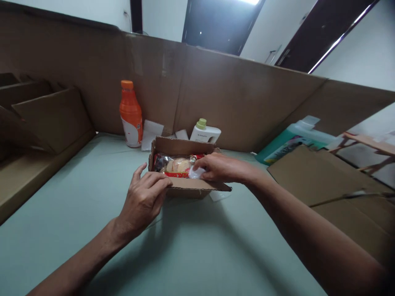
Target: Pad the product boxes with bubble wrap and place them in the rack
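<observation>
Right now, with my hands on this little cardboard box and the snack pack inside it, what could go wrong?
1. The right hand pinches the crinkly snack packet; a hard grip could crush the biscuits inside.
2. The left hand only rests on the small box's front edge, so the box might slide on the smooth green table.
3. The orange bottle stands just behind; pushing the box back could tip it.
</observation>
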Action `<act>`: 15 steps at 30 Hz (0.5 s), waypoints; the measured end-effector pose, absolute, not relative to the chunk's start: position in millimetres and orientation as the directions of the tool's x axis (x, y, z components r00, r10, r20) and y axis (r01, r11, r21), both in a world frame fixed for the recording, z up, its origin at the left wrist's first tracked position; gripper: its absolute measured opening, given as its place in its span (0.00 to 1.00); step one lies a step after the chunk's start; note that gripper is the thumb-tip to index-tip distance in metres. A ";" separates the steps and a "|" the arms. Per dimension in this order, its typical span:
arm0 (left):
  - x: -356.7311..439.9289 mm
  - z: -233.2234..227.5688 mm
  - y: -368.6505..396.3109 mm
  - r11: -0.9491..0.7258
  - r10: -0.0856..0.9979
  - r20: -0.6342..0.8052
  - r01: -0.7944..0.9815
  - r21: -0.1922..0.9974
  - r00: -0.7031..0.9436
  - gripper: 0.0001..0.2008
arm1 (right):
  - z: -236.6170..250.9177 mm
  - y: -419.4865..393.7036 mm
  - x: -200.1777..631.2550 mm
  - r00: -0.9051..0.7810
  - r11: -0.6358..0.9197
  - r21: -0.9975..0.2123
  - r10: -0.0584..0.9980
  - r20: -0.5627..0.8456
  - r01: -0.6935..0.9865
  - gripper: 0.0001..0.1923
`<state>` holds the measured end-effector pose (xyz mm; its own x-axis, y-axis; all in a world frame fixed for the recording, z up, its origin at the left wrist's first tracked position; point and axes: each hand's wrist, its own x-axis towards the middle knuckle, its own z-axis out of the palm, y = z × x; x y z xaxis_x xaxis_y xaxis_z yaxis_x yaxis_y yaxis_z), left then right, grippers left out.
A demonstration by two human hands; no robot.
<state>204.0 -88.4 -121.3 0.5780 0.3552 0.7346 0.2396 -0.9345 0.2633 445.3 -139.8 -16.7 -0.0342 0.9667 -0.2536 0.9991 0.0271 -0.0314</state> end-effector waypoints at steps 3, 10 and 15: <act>206.1 -120.6 -88.8 -0.936 0.350 0.735 0.254 0.245 0.580 0.09 | -22.9 -139.0 439.4 -0.066 0.058 -0.042 0.972 -0.227 0.997 0.16; 188.3 -126.9 -94.0 -0.884 0.459 0.818 0.265 0.384 0.345 0.31 | -9.7 -196.9 453.6 0.047 0.065 -0.292 0.932 0.360 0.954 0.12; 176.7 -154.5 -69.2 -0.572 0.797 0.465 0.234 0.786 0.385 0.44 | -67.6 -242.3 483.0 0.490 -0.098 -0.649 0.742 0.457 0.754 0.18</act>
